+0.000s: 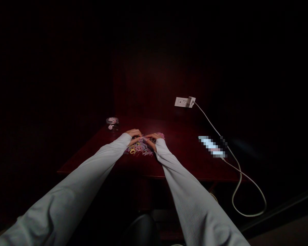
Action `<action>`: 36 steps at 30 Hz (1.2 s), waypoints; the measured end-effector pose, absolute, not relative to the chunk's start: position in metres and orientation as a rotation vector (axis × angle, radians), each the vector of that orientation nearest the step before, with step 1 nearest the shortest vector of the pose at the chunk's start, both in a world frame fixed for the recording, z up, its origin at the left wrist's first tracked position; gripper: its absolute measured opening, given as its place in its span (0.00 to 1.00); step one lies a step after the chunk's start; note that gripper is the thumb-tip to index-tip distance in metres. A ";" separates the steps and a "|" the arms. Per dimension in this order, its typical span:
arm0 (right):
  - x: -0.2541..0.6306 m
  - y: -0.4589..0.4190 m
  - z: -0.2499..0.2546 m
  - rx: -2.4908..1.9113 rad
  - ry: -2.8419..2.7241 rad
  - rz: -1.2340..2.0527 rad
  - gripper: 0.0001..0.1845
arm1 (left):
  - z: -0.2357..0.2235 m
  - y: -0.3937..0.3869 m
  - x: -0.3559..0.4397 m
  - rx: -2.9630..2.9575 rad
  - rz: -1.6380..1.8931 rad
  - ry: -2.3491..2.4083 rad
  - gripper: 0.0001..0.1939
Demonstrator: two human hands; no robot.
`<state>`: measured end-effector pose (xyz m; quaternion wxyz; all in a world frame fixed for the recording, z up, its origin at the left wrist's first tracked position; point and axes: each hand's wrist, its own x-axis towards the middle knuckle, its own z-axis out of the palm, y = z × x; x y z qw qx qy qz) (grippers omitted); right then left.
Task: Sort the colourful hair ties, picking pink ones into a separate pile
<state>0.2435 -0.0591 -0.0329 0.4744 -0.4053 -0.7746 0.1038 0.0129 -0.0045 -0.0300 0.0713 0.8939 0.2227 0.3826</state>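
Note:
A loose pile of colourful hair ties (pixel 140 149), in pink, purple and yellow, lies on the dark red table. My left hand (pixel 134 134) is over the left side of the pile, its fingers bent and closed toward the thumb. Facing it from the right, my right hand (pixel 153 138) is closed in the same way. A pale purple hair tie (pixel 143 138) shows between the fingertips of both hands, small and partly covered. More of the pile shows behind my right hand.
A clear round container (pixel 112 121) with pinkish pieces stands at the table's (pixel 92 160) back left. At the right lies a blurred, lit phone (pixel 212 146), joined by a white cable (pixel 237 160) to a charger in the wall socket (pixel 182 102). The cable loops past the table edge.

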 end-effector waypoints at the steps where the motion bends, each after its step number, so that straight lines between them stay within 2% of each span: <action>1: 0.244 -0.058 -0.034 -1.006 -1.883 0.262 0.17 | -0.030 -0.005 0.013 2.683 1.146 0.665 0.16; 13: 0.241 -0.044 -0.037 -1.084 -1.795 0.409 0.24 | -0.028 -0.008 0.018 2.694 1.057 0.700 0.20; 27: 0.242 -0.040 -0.042 -1.112 -1.507 0.585 0.32 | -0.023 -0.016 0.013 2.791 1.027 0.893 0.19; 32: 0.242 -0.044 -0.038 -1.058 -1.539 0.652 0.33 | -0.016 -0.023 0.015 2.803 1.011 0.956 0.15; 36: 0.242 -0.047 -0.035 -1.051 -1.567 0.653 0.32 | -0.012 -0.027 0.018 2.836 0.972 0.959 0.17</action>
